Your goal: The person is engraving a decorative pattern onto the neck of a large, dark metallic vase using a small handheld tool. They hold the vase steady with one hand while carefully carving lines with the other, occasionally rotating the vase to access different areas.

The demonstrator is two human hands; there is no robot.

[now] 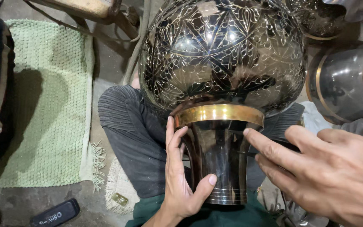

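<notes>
Dark polished metal, cut all over with fine silvery leaf and star engraving, forms the round body of a large vase (pixel 223 52) lying across the person's lap, its flared neck (pixel 220 162) pointing to six o'clock and a plain brass band (pixel 219 113) ringing the joint. The step in hand looks like steadying and checking the neck. The left hand (pixel 180 176) wraps the neck from nine o'clock, thumb pressed across its lower front, fingers up towards the band. The right hand (pixel 328 174) comes in from three o'clock, fingers spread open, fingertips (pixel 248 133) just touching the neck under the band, gripping nothing. Any turn of the vase calls for a firm left-hand hold. A green woven mat (pixel 47 105) lies at nine o'clock on the floor.
</notes>
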